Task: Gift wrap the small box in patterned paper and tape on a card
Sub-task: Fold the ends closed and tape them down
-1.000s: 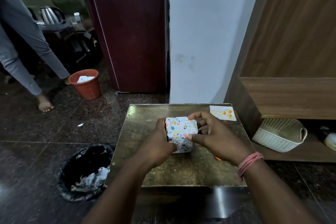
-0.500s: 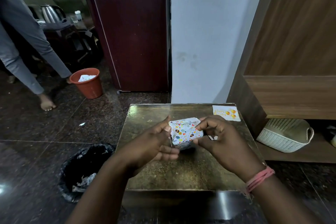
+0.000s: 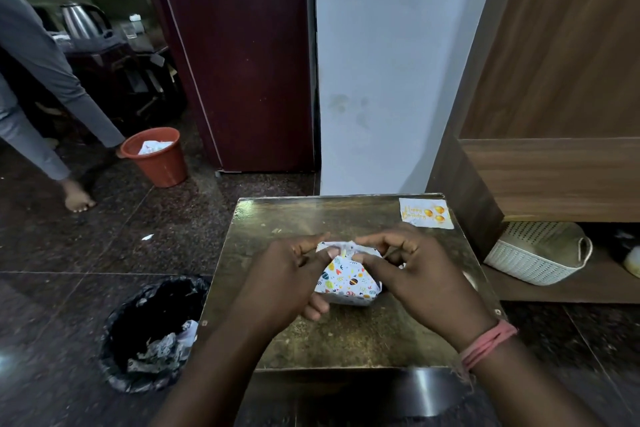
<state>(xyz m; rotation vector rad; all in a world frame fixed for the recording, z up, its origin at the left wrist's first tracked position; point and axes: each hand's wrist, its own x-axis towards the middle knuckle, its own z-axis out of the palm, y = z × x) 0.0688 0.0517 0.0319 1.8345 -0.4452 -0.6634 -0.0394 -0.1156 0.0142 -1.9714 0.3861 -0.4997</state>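
Box [image 3: 348, 282] wrapped in patterned paper, at the middle of the small table [image 3: 277, 218], held between both hands. Left hand [image 3: 287, 279] and right hand [image 3: 420, 276] each pinch the paper's top fold with thumb and forefinger. Card [image 3: 425, 213] lies at the table's far right corner.

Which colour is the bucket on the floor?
Orange-red bucket, seen best in the head view.

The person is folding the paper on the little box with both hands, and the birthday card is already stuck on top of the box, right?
Not quite. Both hands, left hand and right hand, are pinching the paper on the box, but the birthday card isn't on it. The head view shows it lying on the table, at the far right corner, apart from the box.
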